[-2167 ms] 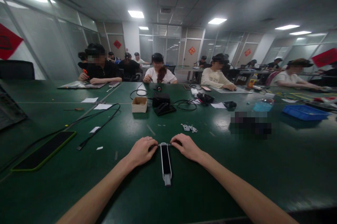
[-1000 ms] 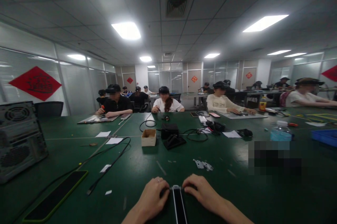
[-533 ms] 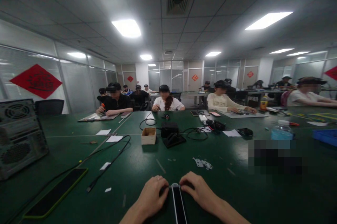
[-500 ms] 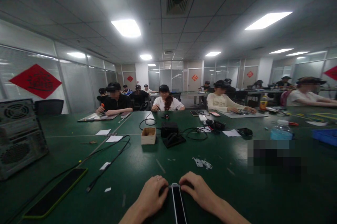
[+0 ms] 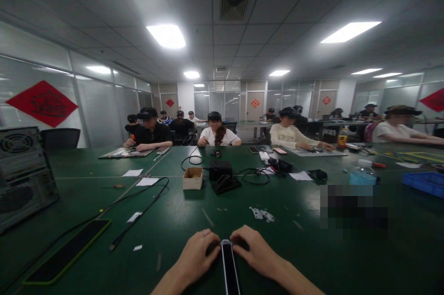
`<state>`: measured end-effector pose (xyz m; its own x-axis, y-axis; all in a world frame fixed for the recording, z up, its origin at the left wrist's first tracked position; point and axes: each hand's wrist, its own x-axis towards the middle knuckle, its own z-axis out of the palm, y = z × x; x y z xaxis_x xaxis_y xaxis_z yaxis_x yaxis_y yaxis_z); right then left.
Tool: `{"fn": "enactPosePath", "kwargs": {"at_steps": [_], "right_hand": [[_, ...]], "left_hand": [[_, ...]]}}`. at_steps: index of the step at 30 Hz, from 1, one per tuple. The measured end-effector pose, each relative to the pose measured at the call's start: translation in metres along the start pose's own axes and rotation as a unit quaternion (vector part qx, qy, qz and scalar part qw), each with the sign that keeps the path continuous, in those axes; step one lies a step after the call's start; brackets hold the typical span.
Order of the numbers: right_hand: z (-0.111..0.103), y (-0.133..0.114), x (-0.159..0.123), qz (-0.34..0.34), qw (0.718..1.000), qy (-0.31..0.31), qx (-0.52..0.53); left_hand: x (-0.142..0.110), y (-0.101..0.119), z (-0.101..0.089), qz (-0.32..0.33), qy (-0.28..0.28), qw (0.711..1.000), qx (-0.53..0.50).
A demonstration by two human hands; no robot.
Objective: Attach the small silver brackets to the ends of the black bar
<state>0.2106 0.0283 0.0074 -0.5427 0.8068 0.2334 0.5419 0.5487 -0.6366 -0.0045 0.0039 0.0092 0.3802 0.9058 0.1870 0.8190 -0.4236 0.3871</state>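
A slim phone [image 5: 229, 269] with a black face and a pale rim lies at the front edge of the view, its far end pointing away from me. My left hand [image 5: 197, 253] is on its left side, thumb and fingertips pinched at the far left corner. Opposite it, my right hand [image 5: 255, 251] pinches the far right corner in the same way. What the fingertips press on there is too small to make out. Beyond the hands lies a small heap of white flat pieces [image 5: 262, 214] on the green table.
At left are a dark green-rimmed slab [image 5: 69, 251], a black cable [image 5: 138, 218] and a computer case [image 5: 26, 177]. An open cardboard box [image 5: 193, 179] and a black device [image 5: 222, 175] stand mid-table. A bottle of blue liquid [image 5: 362, 176] and blue tray [image 5: 425, 183] are at right. People sit opposite.
The whole view has shifted slightly, so the table and hands sit a little further left. Both hands keep their pinch at the phone's far end.
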Motion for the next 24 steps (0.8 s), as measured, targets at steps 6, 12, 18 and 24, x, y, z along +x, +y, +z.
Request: {"fn": "enactPosePath", "kwargs": {"at_steps": [6, 12, 18, 24], "right_hand": [[0.0023, 0.0023, 0.0008, -0.021, 0.999, 0.009, -0.032], [0.005, 0.0058, 0.0007, -0.035, 0.998, 0.009, -0.048], [0.0037, 0.0028, 0.0009, -0.034, 0.998, 0.008, -0.05], [0.0014, 0.004, 0.0006, -0.055, 0.998, -0.002, -0.045]], "left_hand": [[0.0002, -0.0034, 0.0024, -0.002, 0.007, 1.0, 0.0], [0.0008, -0.0078, 0.0058, 0.012, 0.013, 1.0, 0.006], [0.0002, -0.0069, 0.005, 0.006, 0.016, 1.0, 0.012], [0.0, -0.0044, 0.0031, 0.013, 0.011, 1.0, 0.014]]}}
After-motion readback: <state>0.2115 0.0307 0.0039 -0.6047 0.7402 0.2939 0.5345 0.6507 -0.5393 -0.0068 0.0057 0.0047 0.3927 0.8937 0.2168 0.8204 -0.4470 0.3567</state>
